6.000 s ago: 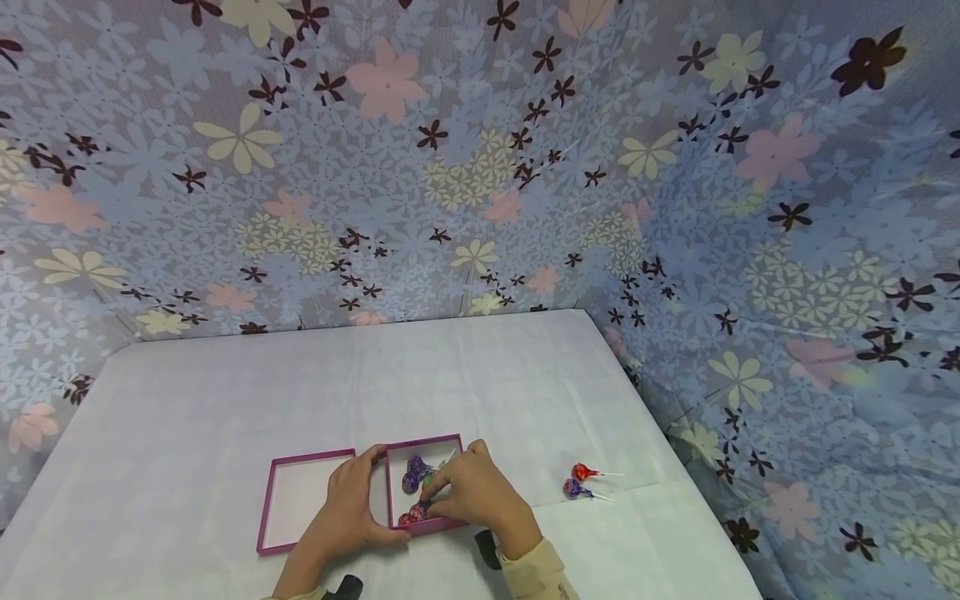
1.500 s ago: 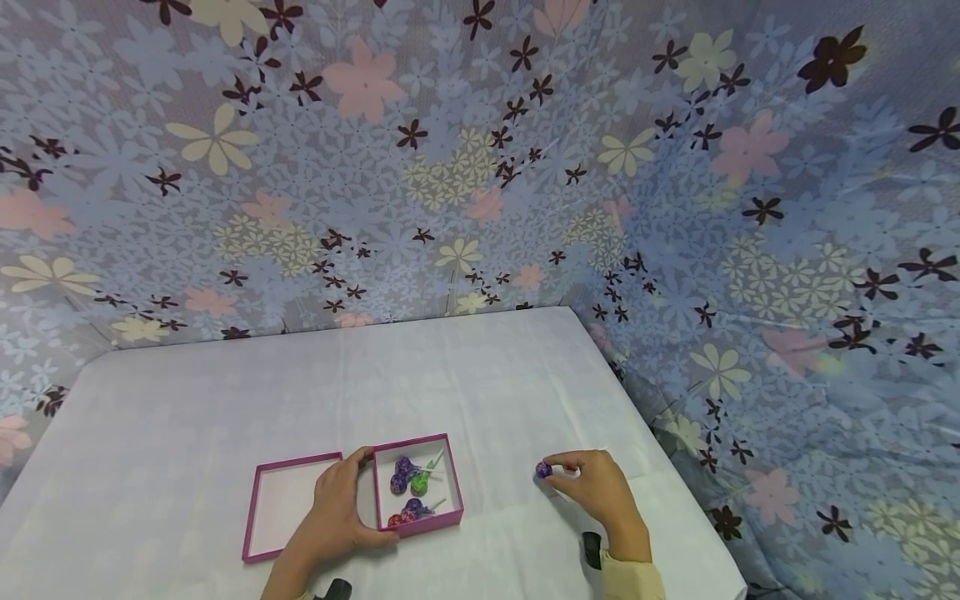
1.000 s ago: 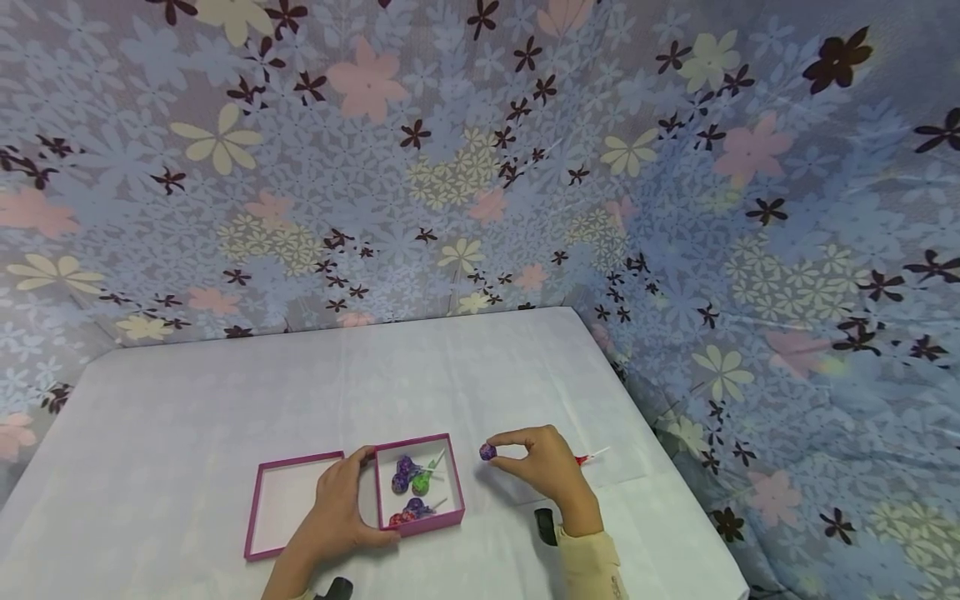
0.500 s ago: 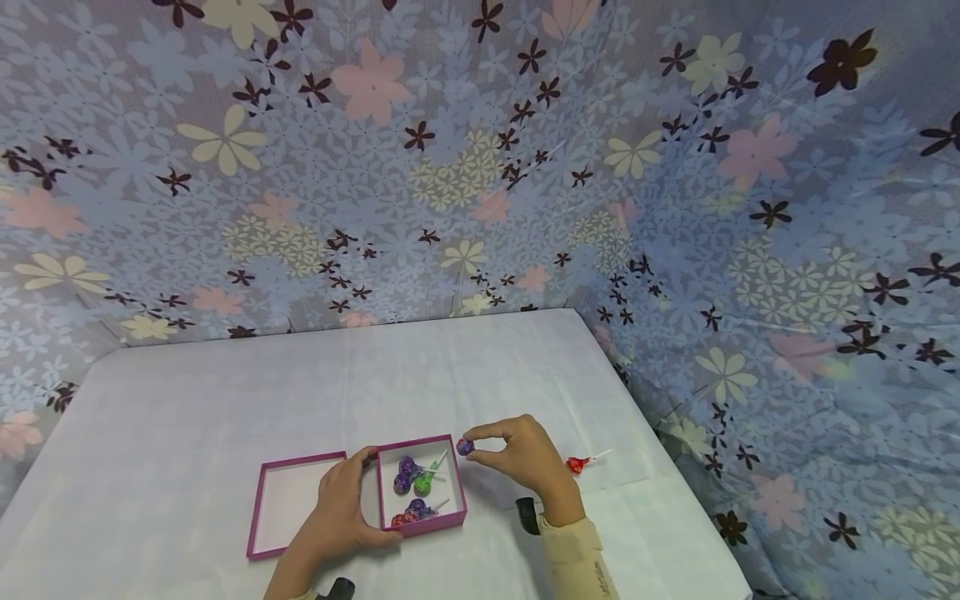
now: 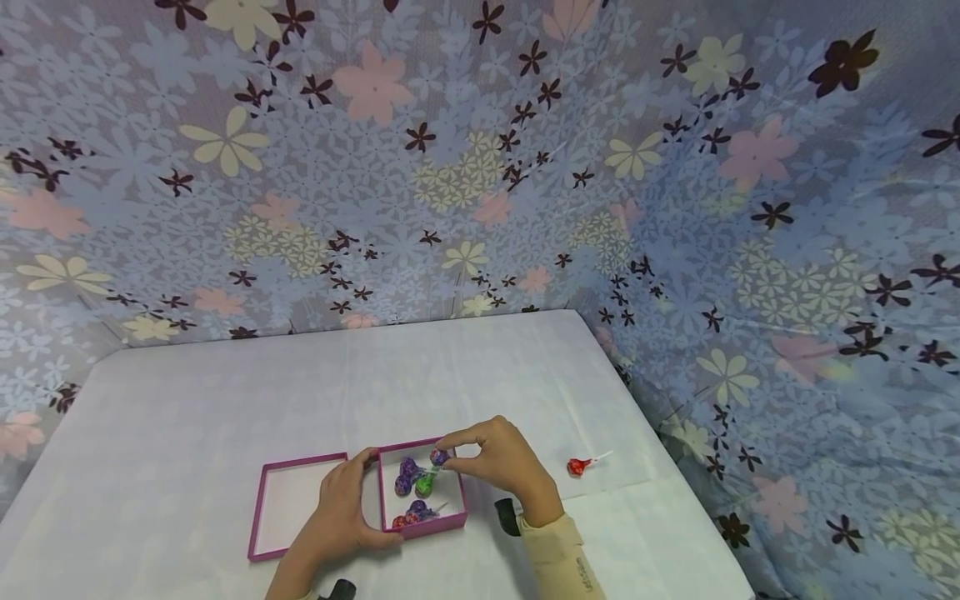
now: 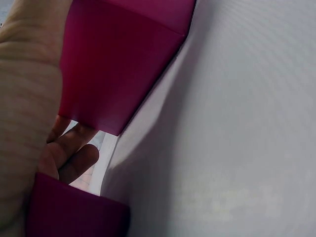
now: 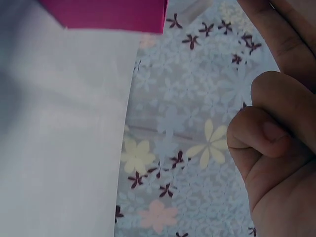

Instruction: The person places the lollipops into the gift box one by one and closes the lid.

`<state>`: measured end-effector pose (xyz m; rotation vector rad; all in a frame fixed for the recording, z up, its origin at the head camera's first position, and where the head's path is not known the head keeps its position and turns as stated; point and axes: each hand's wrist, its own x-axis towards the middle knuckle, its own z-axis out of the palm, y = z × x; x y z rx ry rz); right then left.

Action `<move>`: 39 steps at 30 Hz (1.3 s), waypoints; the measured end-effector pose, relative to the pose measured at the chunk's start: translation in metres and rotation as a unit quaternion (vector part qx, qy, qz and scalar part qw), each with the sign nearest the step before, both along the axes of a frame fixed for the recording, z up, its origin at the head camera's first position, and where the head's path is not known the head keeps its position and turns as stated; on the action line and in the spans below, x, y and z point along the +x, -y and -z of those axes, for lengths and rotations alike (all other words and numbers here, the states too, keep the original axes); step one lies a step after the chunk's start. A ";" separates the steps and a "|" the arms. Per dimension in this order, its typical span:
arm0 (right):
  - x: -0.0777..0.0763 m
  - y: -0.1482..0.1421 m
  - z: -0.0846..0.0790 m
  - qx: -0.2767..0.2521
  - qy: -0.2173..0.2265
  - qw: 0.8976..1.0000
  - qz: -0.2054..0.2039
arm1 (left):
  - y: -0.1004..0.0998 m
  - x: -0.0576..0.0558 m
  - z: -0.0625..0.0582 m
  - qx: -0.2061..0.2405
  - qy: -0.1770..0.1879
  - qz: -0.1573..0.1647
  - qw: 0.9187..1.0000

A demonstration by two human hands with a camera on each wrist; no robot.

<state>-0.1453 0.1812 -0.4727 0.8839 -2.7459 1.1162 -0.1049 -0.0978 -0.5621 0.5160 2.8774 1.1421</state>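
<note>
In the head view my right hand (image 5: 504, 460) pinches a purple lollipop (image 5: 439, 457) between thumb and fingertips, over the far right corner of a white box with magenta edges (image 5: 427, 527). Inside lie purple lollipops (image 5: 402, 485), a green lollipop (image 5: 423, 486) and red ones (image 5: 405, 520) near the front wall. My left hand (image 5: 341, 504) grips the box's left side, thumb at the near corner and fingers at the far one. Its fingers (image 6: 79, 163) curl past the magenta wall in the left wrist view. The right wrist view shows the right hand (image 7: 281, 143), but not the lollipop.
A second shallow magenta-edged tray or lid (image 5: 258, 512) lies left of my left hand, partly behind it. One red lollipop (image 5: 577, 467) lies on the white-covered table (image 5: 645, 533) at the right. A flowered cloth (image 5: 465, 167) hangs behind and to the right.
My right hand has taken the purple lollipop from the table at the right and carried it left, now over the box. The left hand has stayed at the box.
</note>
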 end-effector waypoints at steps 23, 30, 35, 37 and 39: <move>-0.002 0.040 0.016 0.004 0.006 0.994 -0.108 | 0.002 -0.001 0.000 0.018 -0.013 0.009 1.000; -0.002 0.043 0.025 0.033 -0.030 0.993 -0.111 | 0.002 0.000 0.000 0.011 -0.017 0.008 1.000; 0.000 0.043 0.027 0.050 -0.027 0.994 -0.096 | 0.002 0.000 -0.002 0.016 -0.020 0.009 1.000; 0.002 0.043 0.027 0.070 -0.029 0.993 -0.086 | 0.002 0.000 -0.003 0.016 -0.018 0.010 1.000; 0.003 0.043 0.027 0.093 -0.033 0.992 -0.078 | 0.002 0.000 -0.003 0.015 -0.018 0.012 1.000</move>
